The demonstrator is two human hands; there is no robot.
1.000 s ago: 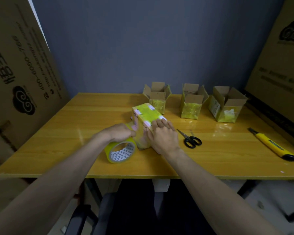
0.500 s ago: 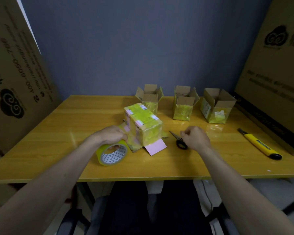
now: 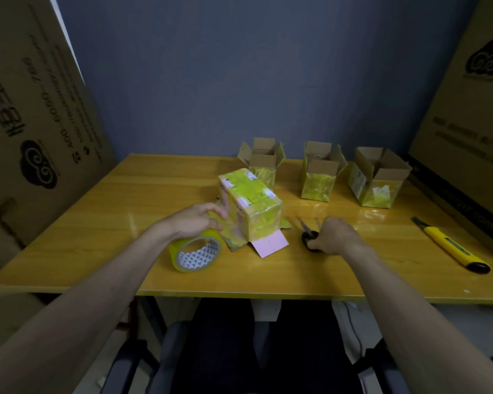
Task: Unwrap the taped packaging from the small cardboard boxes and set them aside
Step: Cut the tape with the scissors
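A small cardboard box wrapped in yellow tape (image 3: 251, 206) stands mid-table, with a pink label (image 3: 269, 245) sticking out at its front. My left hand (image 3: 195, 221) grips a yellow tape roll (image 3: 195, 253) just left of the box. My right hand (image 3: 335, 236) grips the black handles of the scissors (image 3: 308, 236) to the box's right; the blades point away and look blurred. Three opened small boxes (image 3: 262, 163) (image 3: 320, 174) (image 3: 377, 177) with yellow tape on their sides stand in a row at the back.
A yellow utility knife (image 3: 450, 245) lies near the table's right edge. Large cardboard sheets lean at the left (image 3: 34, 123) and right (image 3: 467, 115) of the wooden table (image 3: 125, 211). A dark chair seat (image 3: 239, 351) is below the front edge.
My right hand left the wrapped box, moved right to the scissors and closed on their handles. My left hand stays on the tape roll.
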